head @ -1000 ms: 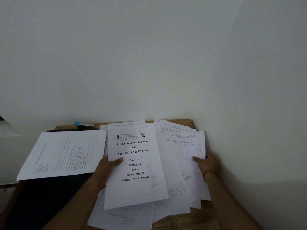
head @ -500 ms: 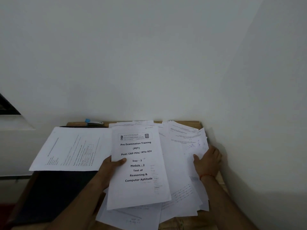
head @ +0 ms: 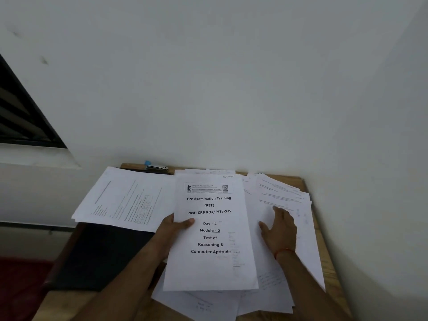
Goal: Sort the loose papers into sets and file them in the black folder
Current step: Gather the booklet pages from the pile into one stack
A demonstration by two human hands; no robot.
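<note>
Two hands: left hand (head: 172, 228) grips one booklet (head: 210, 235), right hand (head: 279, 228) flat.

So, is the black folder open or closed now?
Cannot tell: the black folder lies flat on the table, partly under a printed sheet, and no opened cover or inside pocket is visible.

Dim, flat indoor light with a grey-green cast. The wall (head: 220, 77) is evenly lit, darkening toward the right edge. Soft shadow fills the tabletop's (head: 324, 269) right edge. Wide-angle bending shows at the borders. Cover sheet (head: 209, 228) print is sharp; fine print elsewhere blurs.
</note>
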